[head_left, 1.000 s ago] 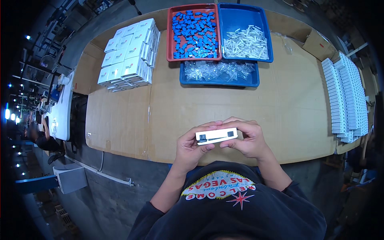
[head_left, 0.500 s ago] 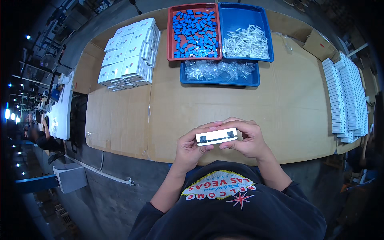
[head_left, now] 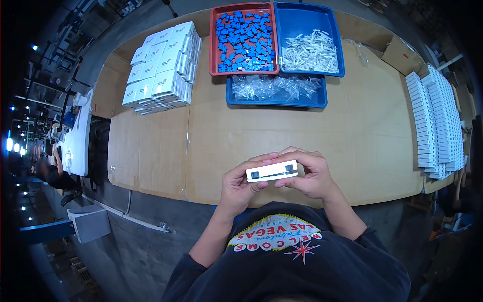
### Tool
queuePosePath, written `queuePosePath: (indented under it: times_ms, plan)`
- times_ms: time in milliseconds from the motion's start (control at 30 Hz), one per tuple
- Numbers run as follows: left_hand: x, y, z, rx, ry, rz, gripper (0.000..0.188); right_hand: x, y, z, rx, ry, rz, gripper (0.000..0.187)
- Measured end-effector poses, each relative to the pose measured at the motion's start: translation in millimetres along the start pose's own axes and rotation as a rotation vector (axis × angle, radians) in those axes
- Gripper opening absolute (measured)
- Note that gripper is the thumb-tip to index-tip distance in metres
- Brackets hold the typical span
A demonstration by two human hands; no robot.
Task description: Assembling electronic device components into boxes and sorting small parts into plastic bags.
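Close to my body I hold a flat white plastic case [head_left: 272, 170] between both hands. Its edge toward me shows a dark square at each end and a thin black gap between two white layers, wider toward the right. My left hand [head_left: 238, 184] grips the left end, thumb underneath and fingers over the far side. The right end is in my right hand [head_left: 316, 177], its thumb near the lower edge and fingers curled over the top. The fingers hide the case's far side.
Beyond my hands stand a red tray [head_left: 214, 50] of blue clips, a blue tray [head_left: 338, 30] of white sticks and a lower blue tray [head_left: 276, 104] of clear plastic pieces. White boxes [head_left: 160, 70] are stacked at left, white cases [head_left: 436, 123] at right, all on a cardboard-covered table [head_left: 251, 133].
The gap at the case's right end has widened, and its right dark square looks partly changed in shape. Both hands keep nearly the same grip and place.
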State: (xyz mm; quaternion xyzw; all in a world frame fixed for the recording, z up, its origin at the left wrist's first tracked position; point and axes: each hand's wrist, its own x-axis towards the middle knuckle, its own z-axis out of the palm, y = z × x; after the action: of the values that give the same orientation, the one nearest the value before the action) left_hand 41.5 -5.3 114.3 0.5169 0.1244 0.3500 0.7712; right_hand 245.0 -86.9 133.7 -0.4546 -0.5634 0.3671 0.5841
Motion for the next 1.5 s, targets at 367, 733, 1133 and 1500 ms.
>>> queuePosePath:
  times_ms: [367, 733, 1133, 1500]
  plan:
    - [1, -1, -1, 0.029, -0.002, -0.008, 0.04, -1, 0, 0, 0.006, 0.012, 0.024, 0.041]
    - [1, -3, -2, 0.028, -0.002, -0.01, 0.04, -1, 3, 0, 0.019, 0.011, 0.028, 0.038]
    - [2, -4, -1, 0.01, 0.008, -0.018, 0.039, -3, 8, 1, 0.009, 0.024, 0.016, 0.04]
    - [1, -3, 1, 0.077, 0.077, -0.064, 0.045, -3, 11, 1, 0.026, 0.018, 0.046, 0.038]
